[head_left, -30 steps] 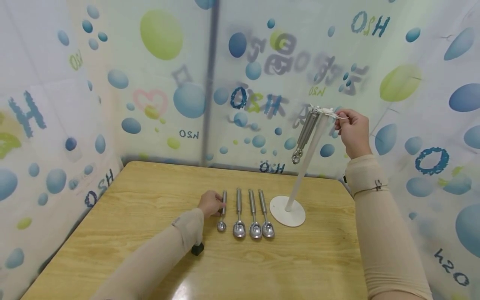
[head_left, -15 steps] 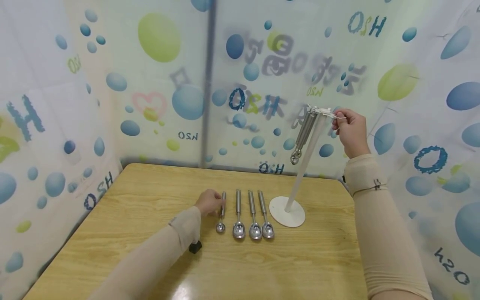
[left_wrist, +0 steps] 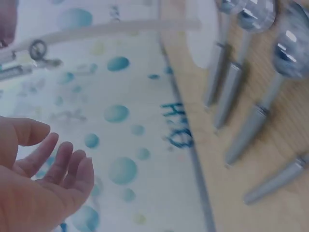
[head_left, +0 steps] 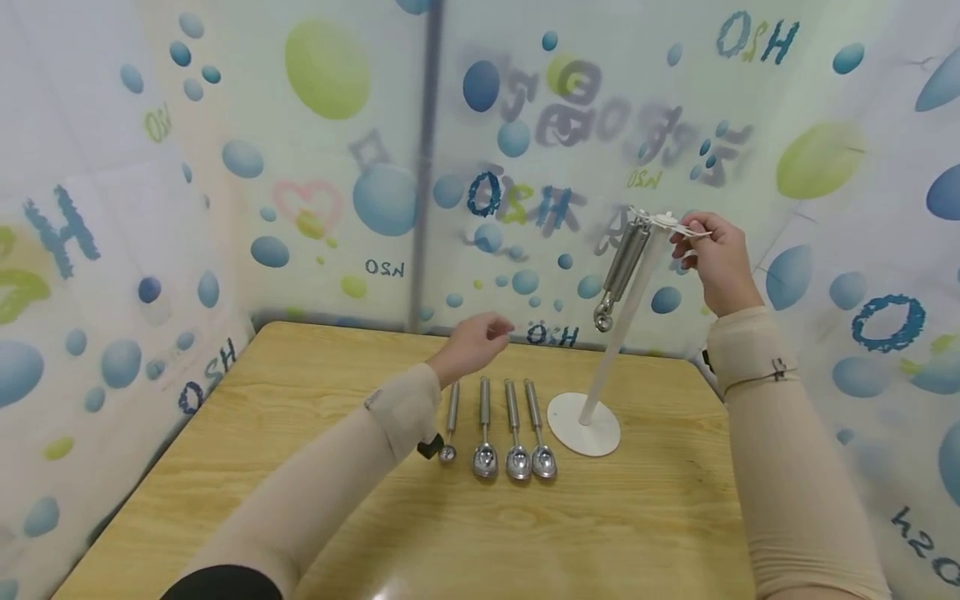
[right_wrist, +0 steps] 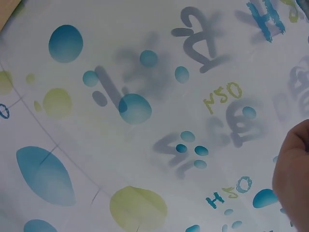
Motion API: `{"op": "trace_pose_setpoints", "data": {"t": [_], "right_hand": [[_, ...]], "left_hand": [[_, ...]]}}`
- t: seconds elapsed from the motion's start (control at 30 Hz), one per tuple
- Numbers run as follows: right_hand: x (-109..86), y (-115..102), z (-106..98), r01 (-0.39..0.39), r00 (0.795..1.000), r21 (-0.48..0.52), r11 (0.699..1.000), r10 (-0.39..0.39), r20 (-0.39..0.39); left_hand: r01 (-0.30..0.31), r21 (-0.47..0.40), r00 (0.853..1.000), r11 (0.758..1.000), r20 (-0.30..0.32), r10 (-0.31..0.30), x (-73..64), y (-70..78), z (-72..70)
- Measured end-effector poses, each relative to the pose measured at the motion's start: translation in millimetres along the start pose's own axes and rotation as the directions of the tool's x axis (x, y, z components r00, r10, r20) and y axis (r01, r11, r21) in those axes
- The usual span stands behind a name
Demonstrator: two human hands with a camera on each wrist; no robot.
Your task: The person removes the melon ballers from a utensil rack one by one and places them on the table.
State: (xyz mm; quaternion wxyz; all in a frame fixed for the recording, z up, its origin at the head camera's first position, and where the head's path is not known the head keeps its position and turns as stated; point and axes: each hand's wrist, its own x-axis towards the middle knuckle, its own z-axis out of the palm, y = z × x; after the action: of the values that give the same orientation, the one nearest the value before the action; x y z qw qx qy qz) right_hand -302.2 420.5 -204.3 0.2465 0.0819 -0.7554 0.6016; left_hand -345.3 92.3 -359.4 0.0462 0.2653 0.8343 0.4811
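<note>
My left hand (head_left: 474, 342) is raised over the back of the table, fingers loosely bent with nothing in them; the left wrist view shows the same empty left hand (left_wrist: 53, 179). My right hand (head_left: 720, 262) pinches a white hook arm at the top of a white stand (head_left: 621, 333). Several metal-handled utensils (head_left: 624, 262) hang from the stand's left side, with small round bowls at their lower ends. On the table lie a small scoop (head_left: 447, 454), partly behind my left wrist, and three larger scoops (head_left: 518, 462), handles pointing away. The right wrist view catches only the edge of my right hand (right_wrist: 292, 174).
The stand's round white base (head_left: 600, 446) sits on the wooden table (head_left: 585, 533), right of the scoops. A curtain (head_left: 337, 150) printed with bubbles and letters surrounds the table at the back and sides.
My left hand has left the small scoop's handle and moved up and right toward the stand. The scoop stays on the table. My right hand keeps its pinch on the hook arm.
</note>
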Motion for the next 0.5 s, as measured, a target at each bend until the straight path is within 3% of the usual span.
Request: {"op": "trace_pose_setpoints", "data": {"t": [0.13, 0.2, 0.27, 0.37, 0.43, 0.5], "right_hand": [[2.3, 0.4, -0.9, -0.003, 0.999, 0.059, 0.998, 0.000, 0.035], [3.0, 0.7, -1.5, -0.006, 0.999, 0.083, 0.996, 0.002, 0.048], [3.6, 1.0, -2.2, -0.009, 0.998, 0.100, 0.995, 0.003, 0.057], [4.4, 1.5, -2.8, -0.015, 0.998, 0.123, 0.992, 0.006, 0.067], [5.2, 2.0, -2.2, -0.019, 0.997, 0.137, 0.990, 0.009, 0.073], [6.1, 2.7, -0.9, -0.021, 0.997, 0.148, 0.989, 0.010, 0.077]], "left_hand": [[-0.103, -0.022, 0.994, 0.994, 0.023, 0.104, 12.4, 36.7, 12.9], [-0.179, -0.031, 0.984, 0.983, -0.004, 0.179, 18.4, 53.4, 19.5], [-0.258, -0.049, 0.965, 0.965, -0.068, 0.255, 24.2, 69.3, 25.4], [-0.352, -0.068, 0.925, 0.933, -0.180, 0.336, 32.1, 88.5, 33.7], [-0.385, -0.079, 0.905, 0.920, -0.230, 0.359, 36.2, 98.2, 38.7], [-0.394, -0.074, 0.896, 0.916, -0.253, 0.365, 39.3, 105.1, 43.3]]}}
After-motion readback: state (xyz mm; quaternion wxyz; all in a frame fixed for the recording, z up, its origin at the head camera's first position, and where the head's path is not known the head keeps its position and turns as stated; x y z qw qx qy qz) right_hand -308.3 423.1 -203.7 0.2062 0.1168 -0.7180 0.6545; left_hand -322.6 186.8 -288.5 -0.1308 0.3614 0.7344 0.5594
